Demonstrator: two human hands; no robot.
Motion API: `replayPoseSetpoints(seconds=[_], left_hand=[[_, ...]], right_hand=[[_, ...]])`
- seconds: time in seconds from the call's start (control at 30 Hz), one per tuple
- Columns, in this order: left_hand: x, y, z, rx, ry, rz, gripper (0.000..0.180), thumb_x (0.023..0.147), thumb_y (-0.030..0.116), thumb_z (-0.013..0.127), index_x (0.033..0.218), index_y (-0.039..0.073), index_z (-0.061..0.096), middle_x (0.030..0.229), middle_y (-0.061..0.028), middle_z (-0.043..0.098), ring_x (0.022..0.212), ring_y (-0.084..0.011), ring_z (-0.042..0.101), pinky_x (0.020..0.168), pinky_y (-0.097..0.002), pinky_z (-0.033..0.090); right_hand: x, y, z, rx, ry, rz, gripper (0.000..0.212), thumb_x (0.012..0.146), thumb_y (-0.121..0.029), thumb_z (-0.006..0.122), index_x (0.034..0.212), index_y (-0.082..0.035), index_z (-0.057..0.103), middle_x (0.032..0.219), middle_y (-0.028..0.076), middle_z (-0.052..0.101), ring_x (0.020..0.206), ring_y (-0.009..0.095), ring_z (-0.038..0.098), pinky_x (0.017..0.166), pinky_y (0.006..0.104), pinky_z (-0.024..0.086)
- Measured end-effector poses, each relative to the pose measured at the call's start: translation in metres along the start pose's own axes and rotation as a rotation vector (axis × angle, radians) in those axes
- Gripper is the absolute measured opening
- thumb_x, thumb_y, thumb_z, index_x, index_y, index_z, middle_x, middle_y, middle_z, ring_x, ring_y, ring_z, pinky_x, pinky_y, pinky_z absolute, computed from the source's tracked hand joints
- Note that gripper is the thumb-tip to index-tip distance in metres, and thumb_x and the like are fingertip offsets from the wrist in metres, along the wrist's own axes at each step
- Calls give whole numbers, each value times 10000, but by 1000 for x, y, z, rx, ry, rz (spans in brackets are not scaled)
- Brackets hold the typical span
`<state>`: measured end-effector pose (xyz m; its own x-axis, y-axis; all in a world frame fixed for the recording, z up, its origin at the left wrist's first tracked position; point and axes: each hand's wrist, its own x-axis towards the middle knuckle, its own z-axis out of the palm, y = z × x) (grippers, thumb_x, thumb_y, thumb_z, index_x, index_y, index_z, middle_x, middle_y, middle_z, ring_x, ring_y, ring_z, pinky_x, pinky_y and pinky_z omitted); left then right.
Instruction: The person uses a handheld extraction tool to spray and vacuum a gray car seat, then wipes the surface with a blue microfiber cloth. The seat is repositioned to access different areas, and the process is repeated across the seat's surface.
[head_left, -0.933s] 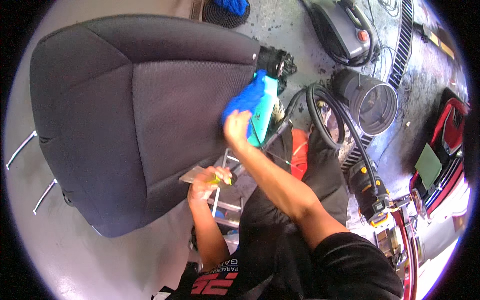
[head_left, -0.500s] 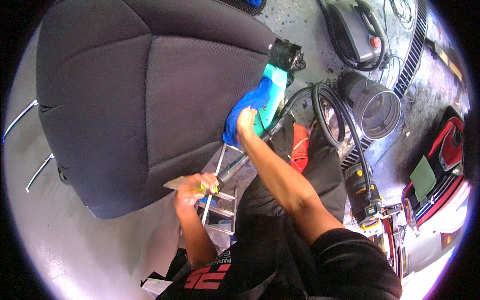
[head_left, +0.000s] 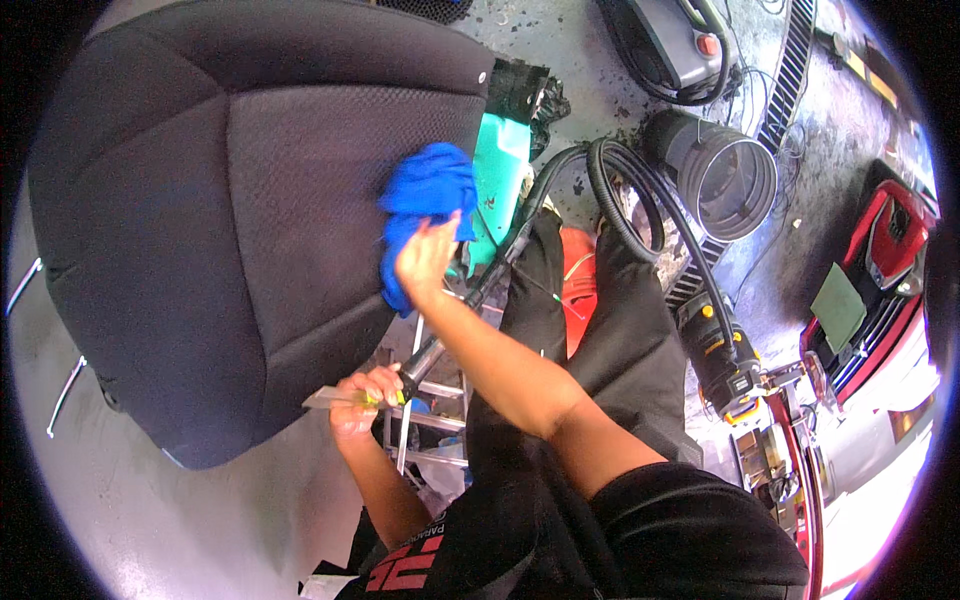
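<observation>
A dark grey fabric car seat [head_left: 330, 200] with a textured middle panel fills the left side. My right hand [head_left: 430, 262] holds a bunched blue cloth [head_left: 430, 185] against the seat's right-hand part; the cloth hides some of the fingers. Lower down, my left hand [head_left: 366, 402] is closed round the handle of a vacuum hose nozzle [head_left: 420, 368]. Its clear, flat tip [head_left: 322, 398] points left, beside the seat's lower edge. A black hose [head_left: 545, 190] runs from the nozzle up and right in loops.
A turquoise piece [head_left: 500, 165] adjoins the seat's right edge. Below the cloth stands a metal stepladder [head_left: 440, 420]. To the right are a grey-black machine [head_left: 665, 50], an open dark bucket [head_left: 735, 190], a floor drain grate [head_left: 785, 90] and a cylindrical vacuum [head_left: 712, 345]. A red car part [head_left: 895, 235] lies farther right.
My right hand has moved the blue cloth left, off the turquoise piece and onto the seat fabric. The left hand still holds the nozzle. The whole view has shifted somewhat.
</observation>
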<state>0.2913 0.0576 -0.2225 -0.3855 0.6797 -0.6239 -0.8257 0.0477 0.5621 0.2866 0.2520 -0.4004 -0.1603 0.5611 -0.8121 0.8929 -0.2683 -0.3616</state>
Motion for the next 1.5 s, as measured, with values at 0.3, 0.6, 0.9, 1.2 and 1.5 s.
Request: replayPoseSetpoints(seconds=[0.3, 0.6, 0.9, 1.2, 1.5], left_hand=[[12, -8, 23, -6, 91, 87, 358, 870, 353, 710, 1060, 50, 691, 937, -175, 701, 1018, -359, 646, 1188, -600, 332], [57, -30, 102, -40, 232, 366, 565, 1111, 564, 469, 1207, 46, 673, 835, -108, 616, 807, -257, 585, 949, -482, 487], [91, -84, 246, -188, 369, 488, 541, 1154, 434, 463, 1204, -50, 699, 813, -158, 699, 744, -281, 692, 713, -423, 571], [29, 8, 279, -554, 461, 536, 447, 1109, 425, 615, 1267, 10, 670, 848, -144, 709, 765, -248, 716, 721, -387, 590], [-12, 88, 207, 128, 1181, 1151, 442, 908, 48, 813, 1206, -8, 491, 892, -89, 667, 694, -131, 671, 598, -304, 561]], right_hand=[[84, 53, -50, 205, -4, -98, 398, 1108, -307, 516, 1198, 46, 677, 1126, 216, 674, 1056, 355, 674, 894, 496, 535], [174, 214, -375, 532, 254, 10, 620, 932, -528, 773, 1145, 53, 739, 1074, 157, 739, 923, 239, 671, 882, 431, 549], [189, 211, -471, -165, -294, -579, 1181, 743, -486, 920, 1656, 21, 369, 1628, 336, 433, 1512, 443, 446, 1256, 518, 361], [-91, 70, -304, -470, -849, -962, 405, 847, -293, 851, 1084, -72, 607, 926, 250, 752, 892, 490, 736, 776, 527, 581], [-198, -30, -185, -478, -690, -1260, 432, 873, -272, 808, 1137, -57, 542, 896, 313, 748, 899, 530, 733, 795, 601, 577]])
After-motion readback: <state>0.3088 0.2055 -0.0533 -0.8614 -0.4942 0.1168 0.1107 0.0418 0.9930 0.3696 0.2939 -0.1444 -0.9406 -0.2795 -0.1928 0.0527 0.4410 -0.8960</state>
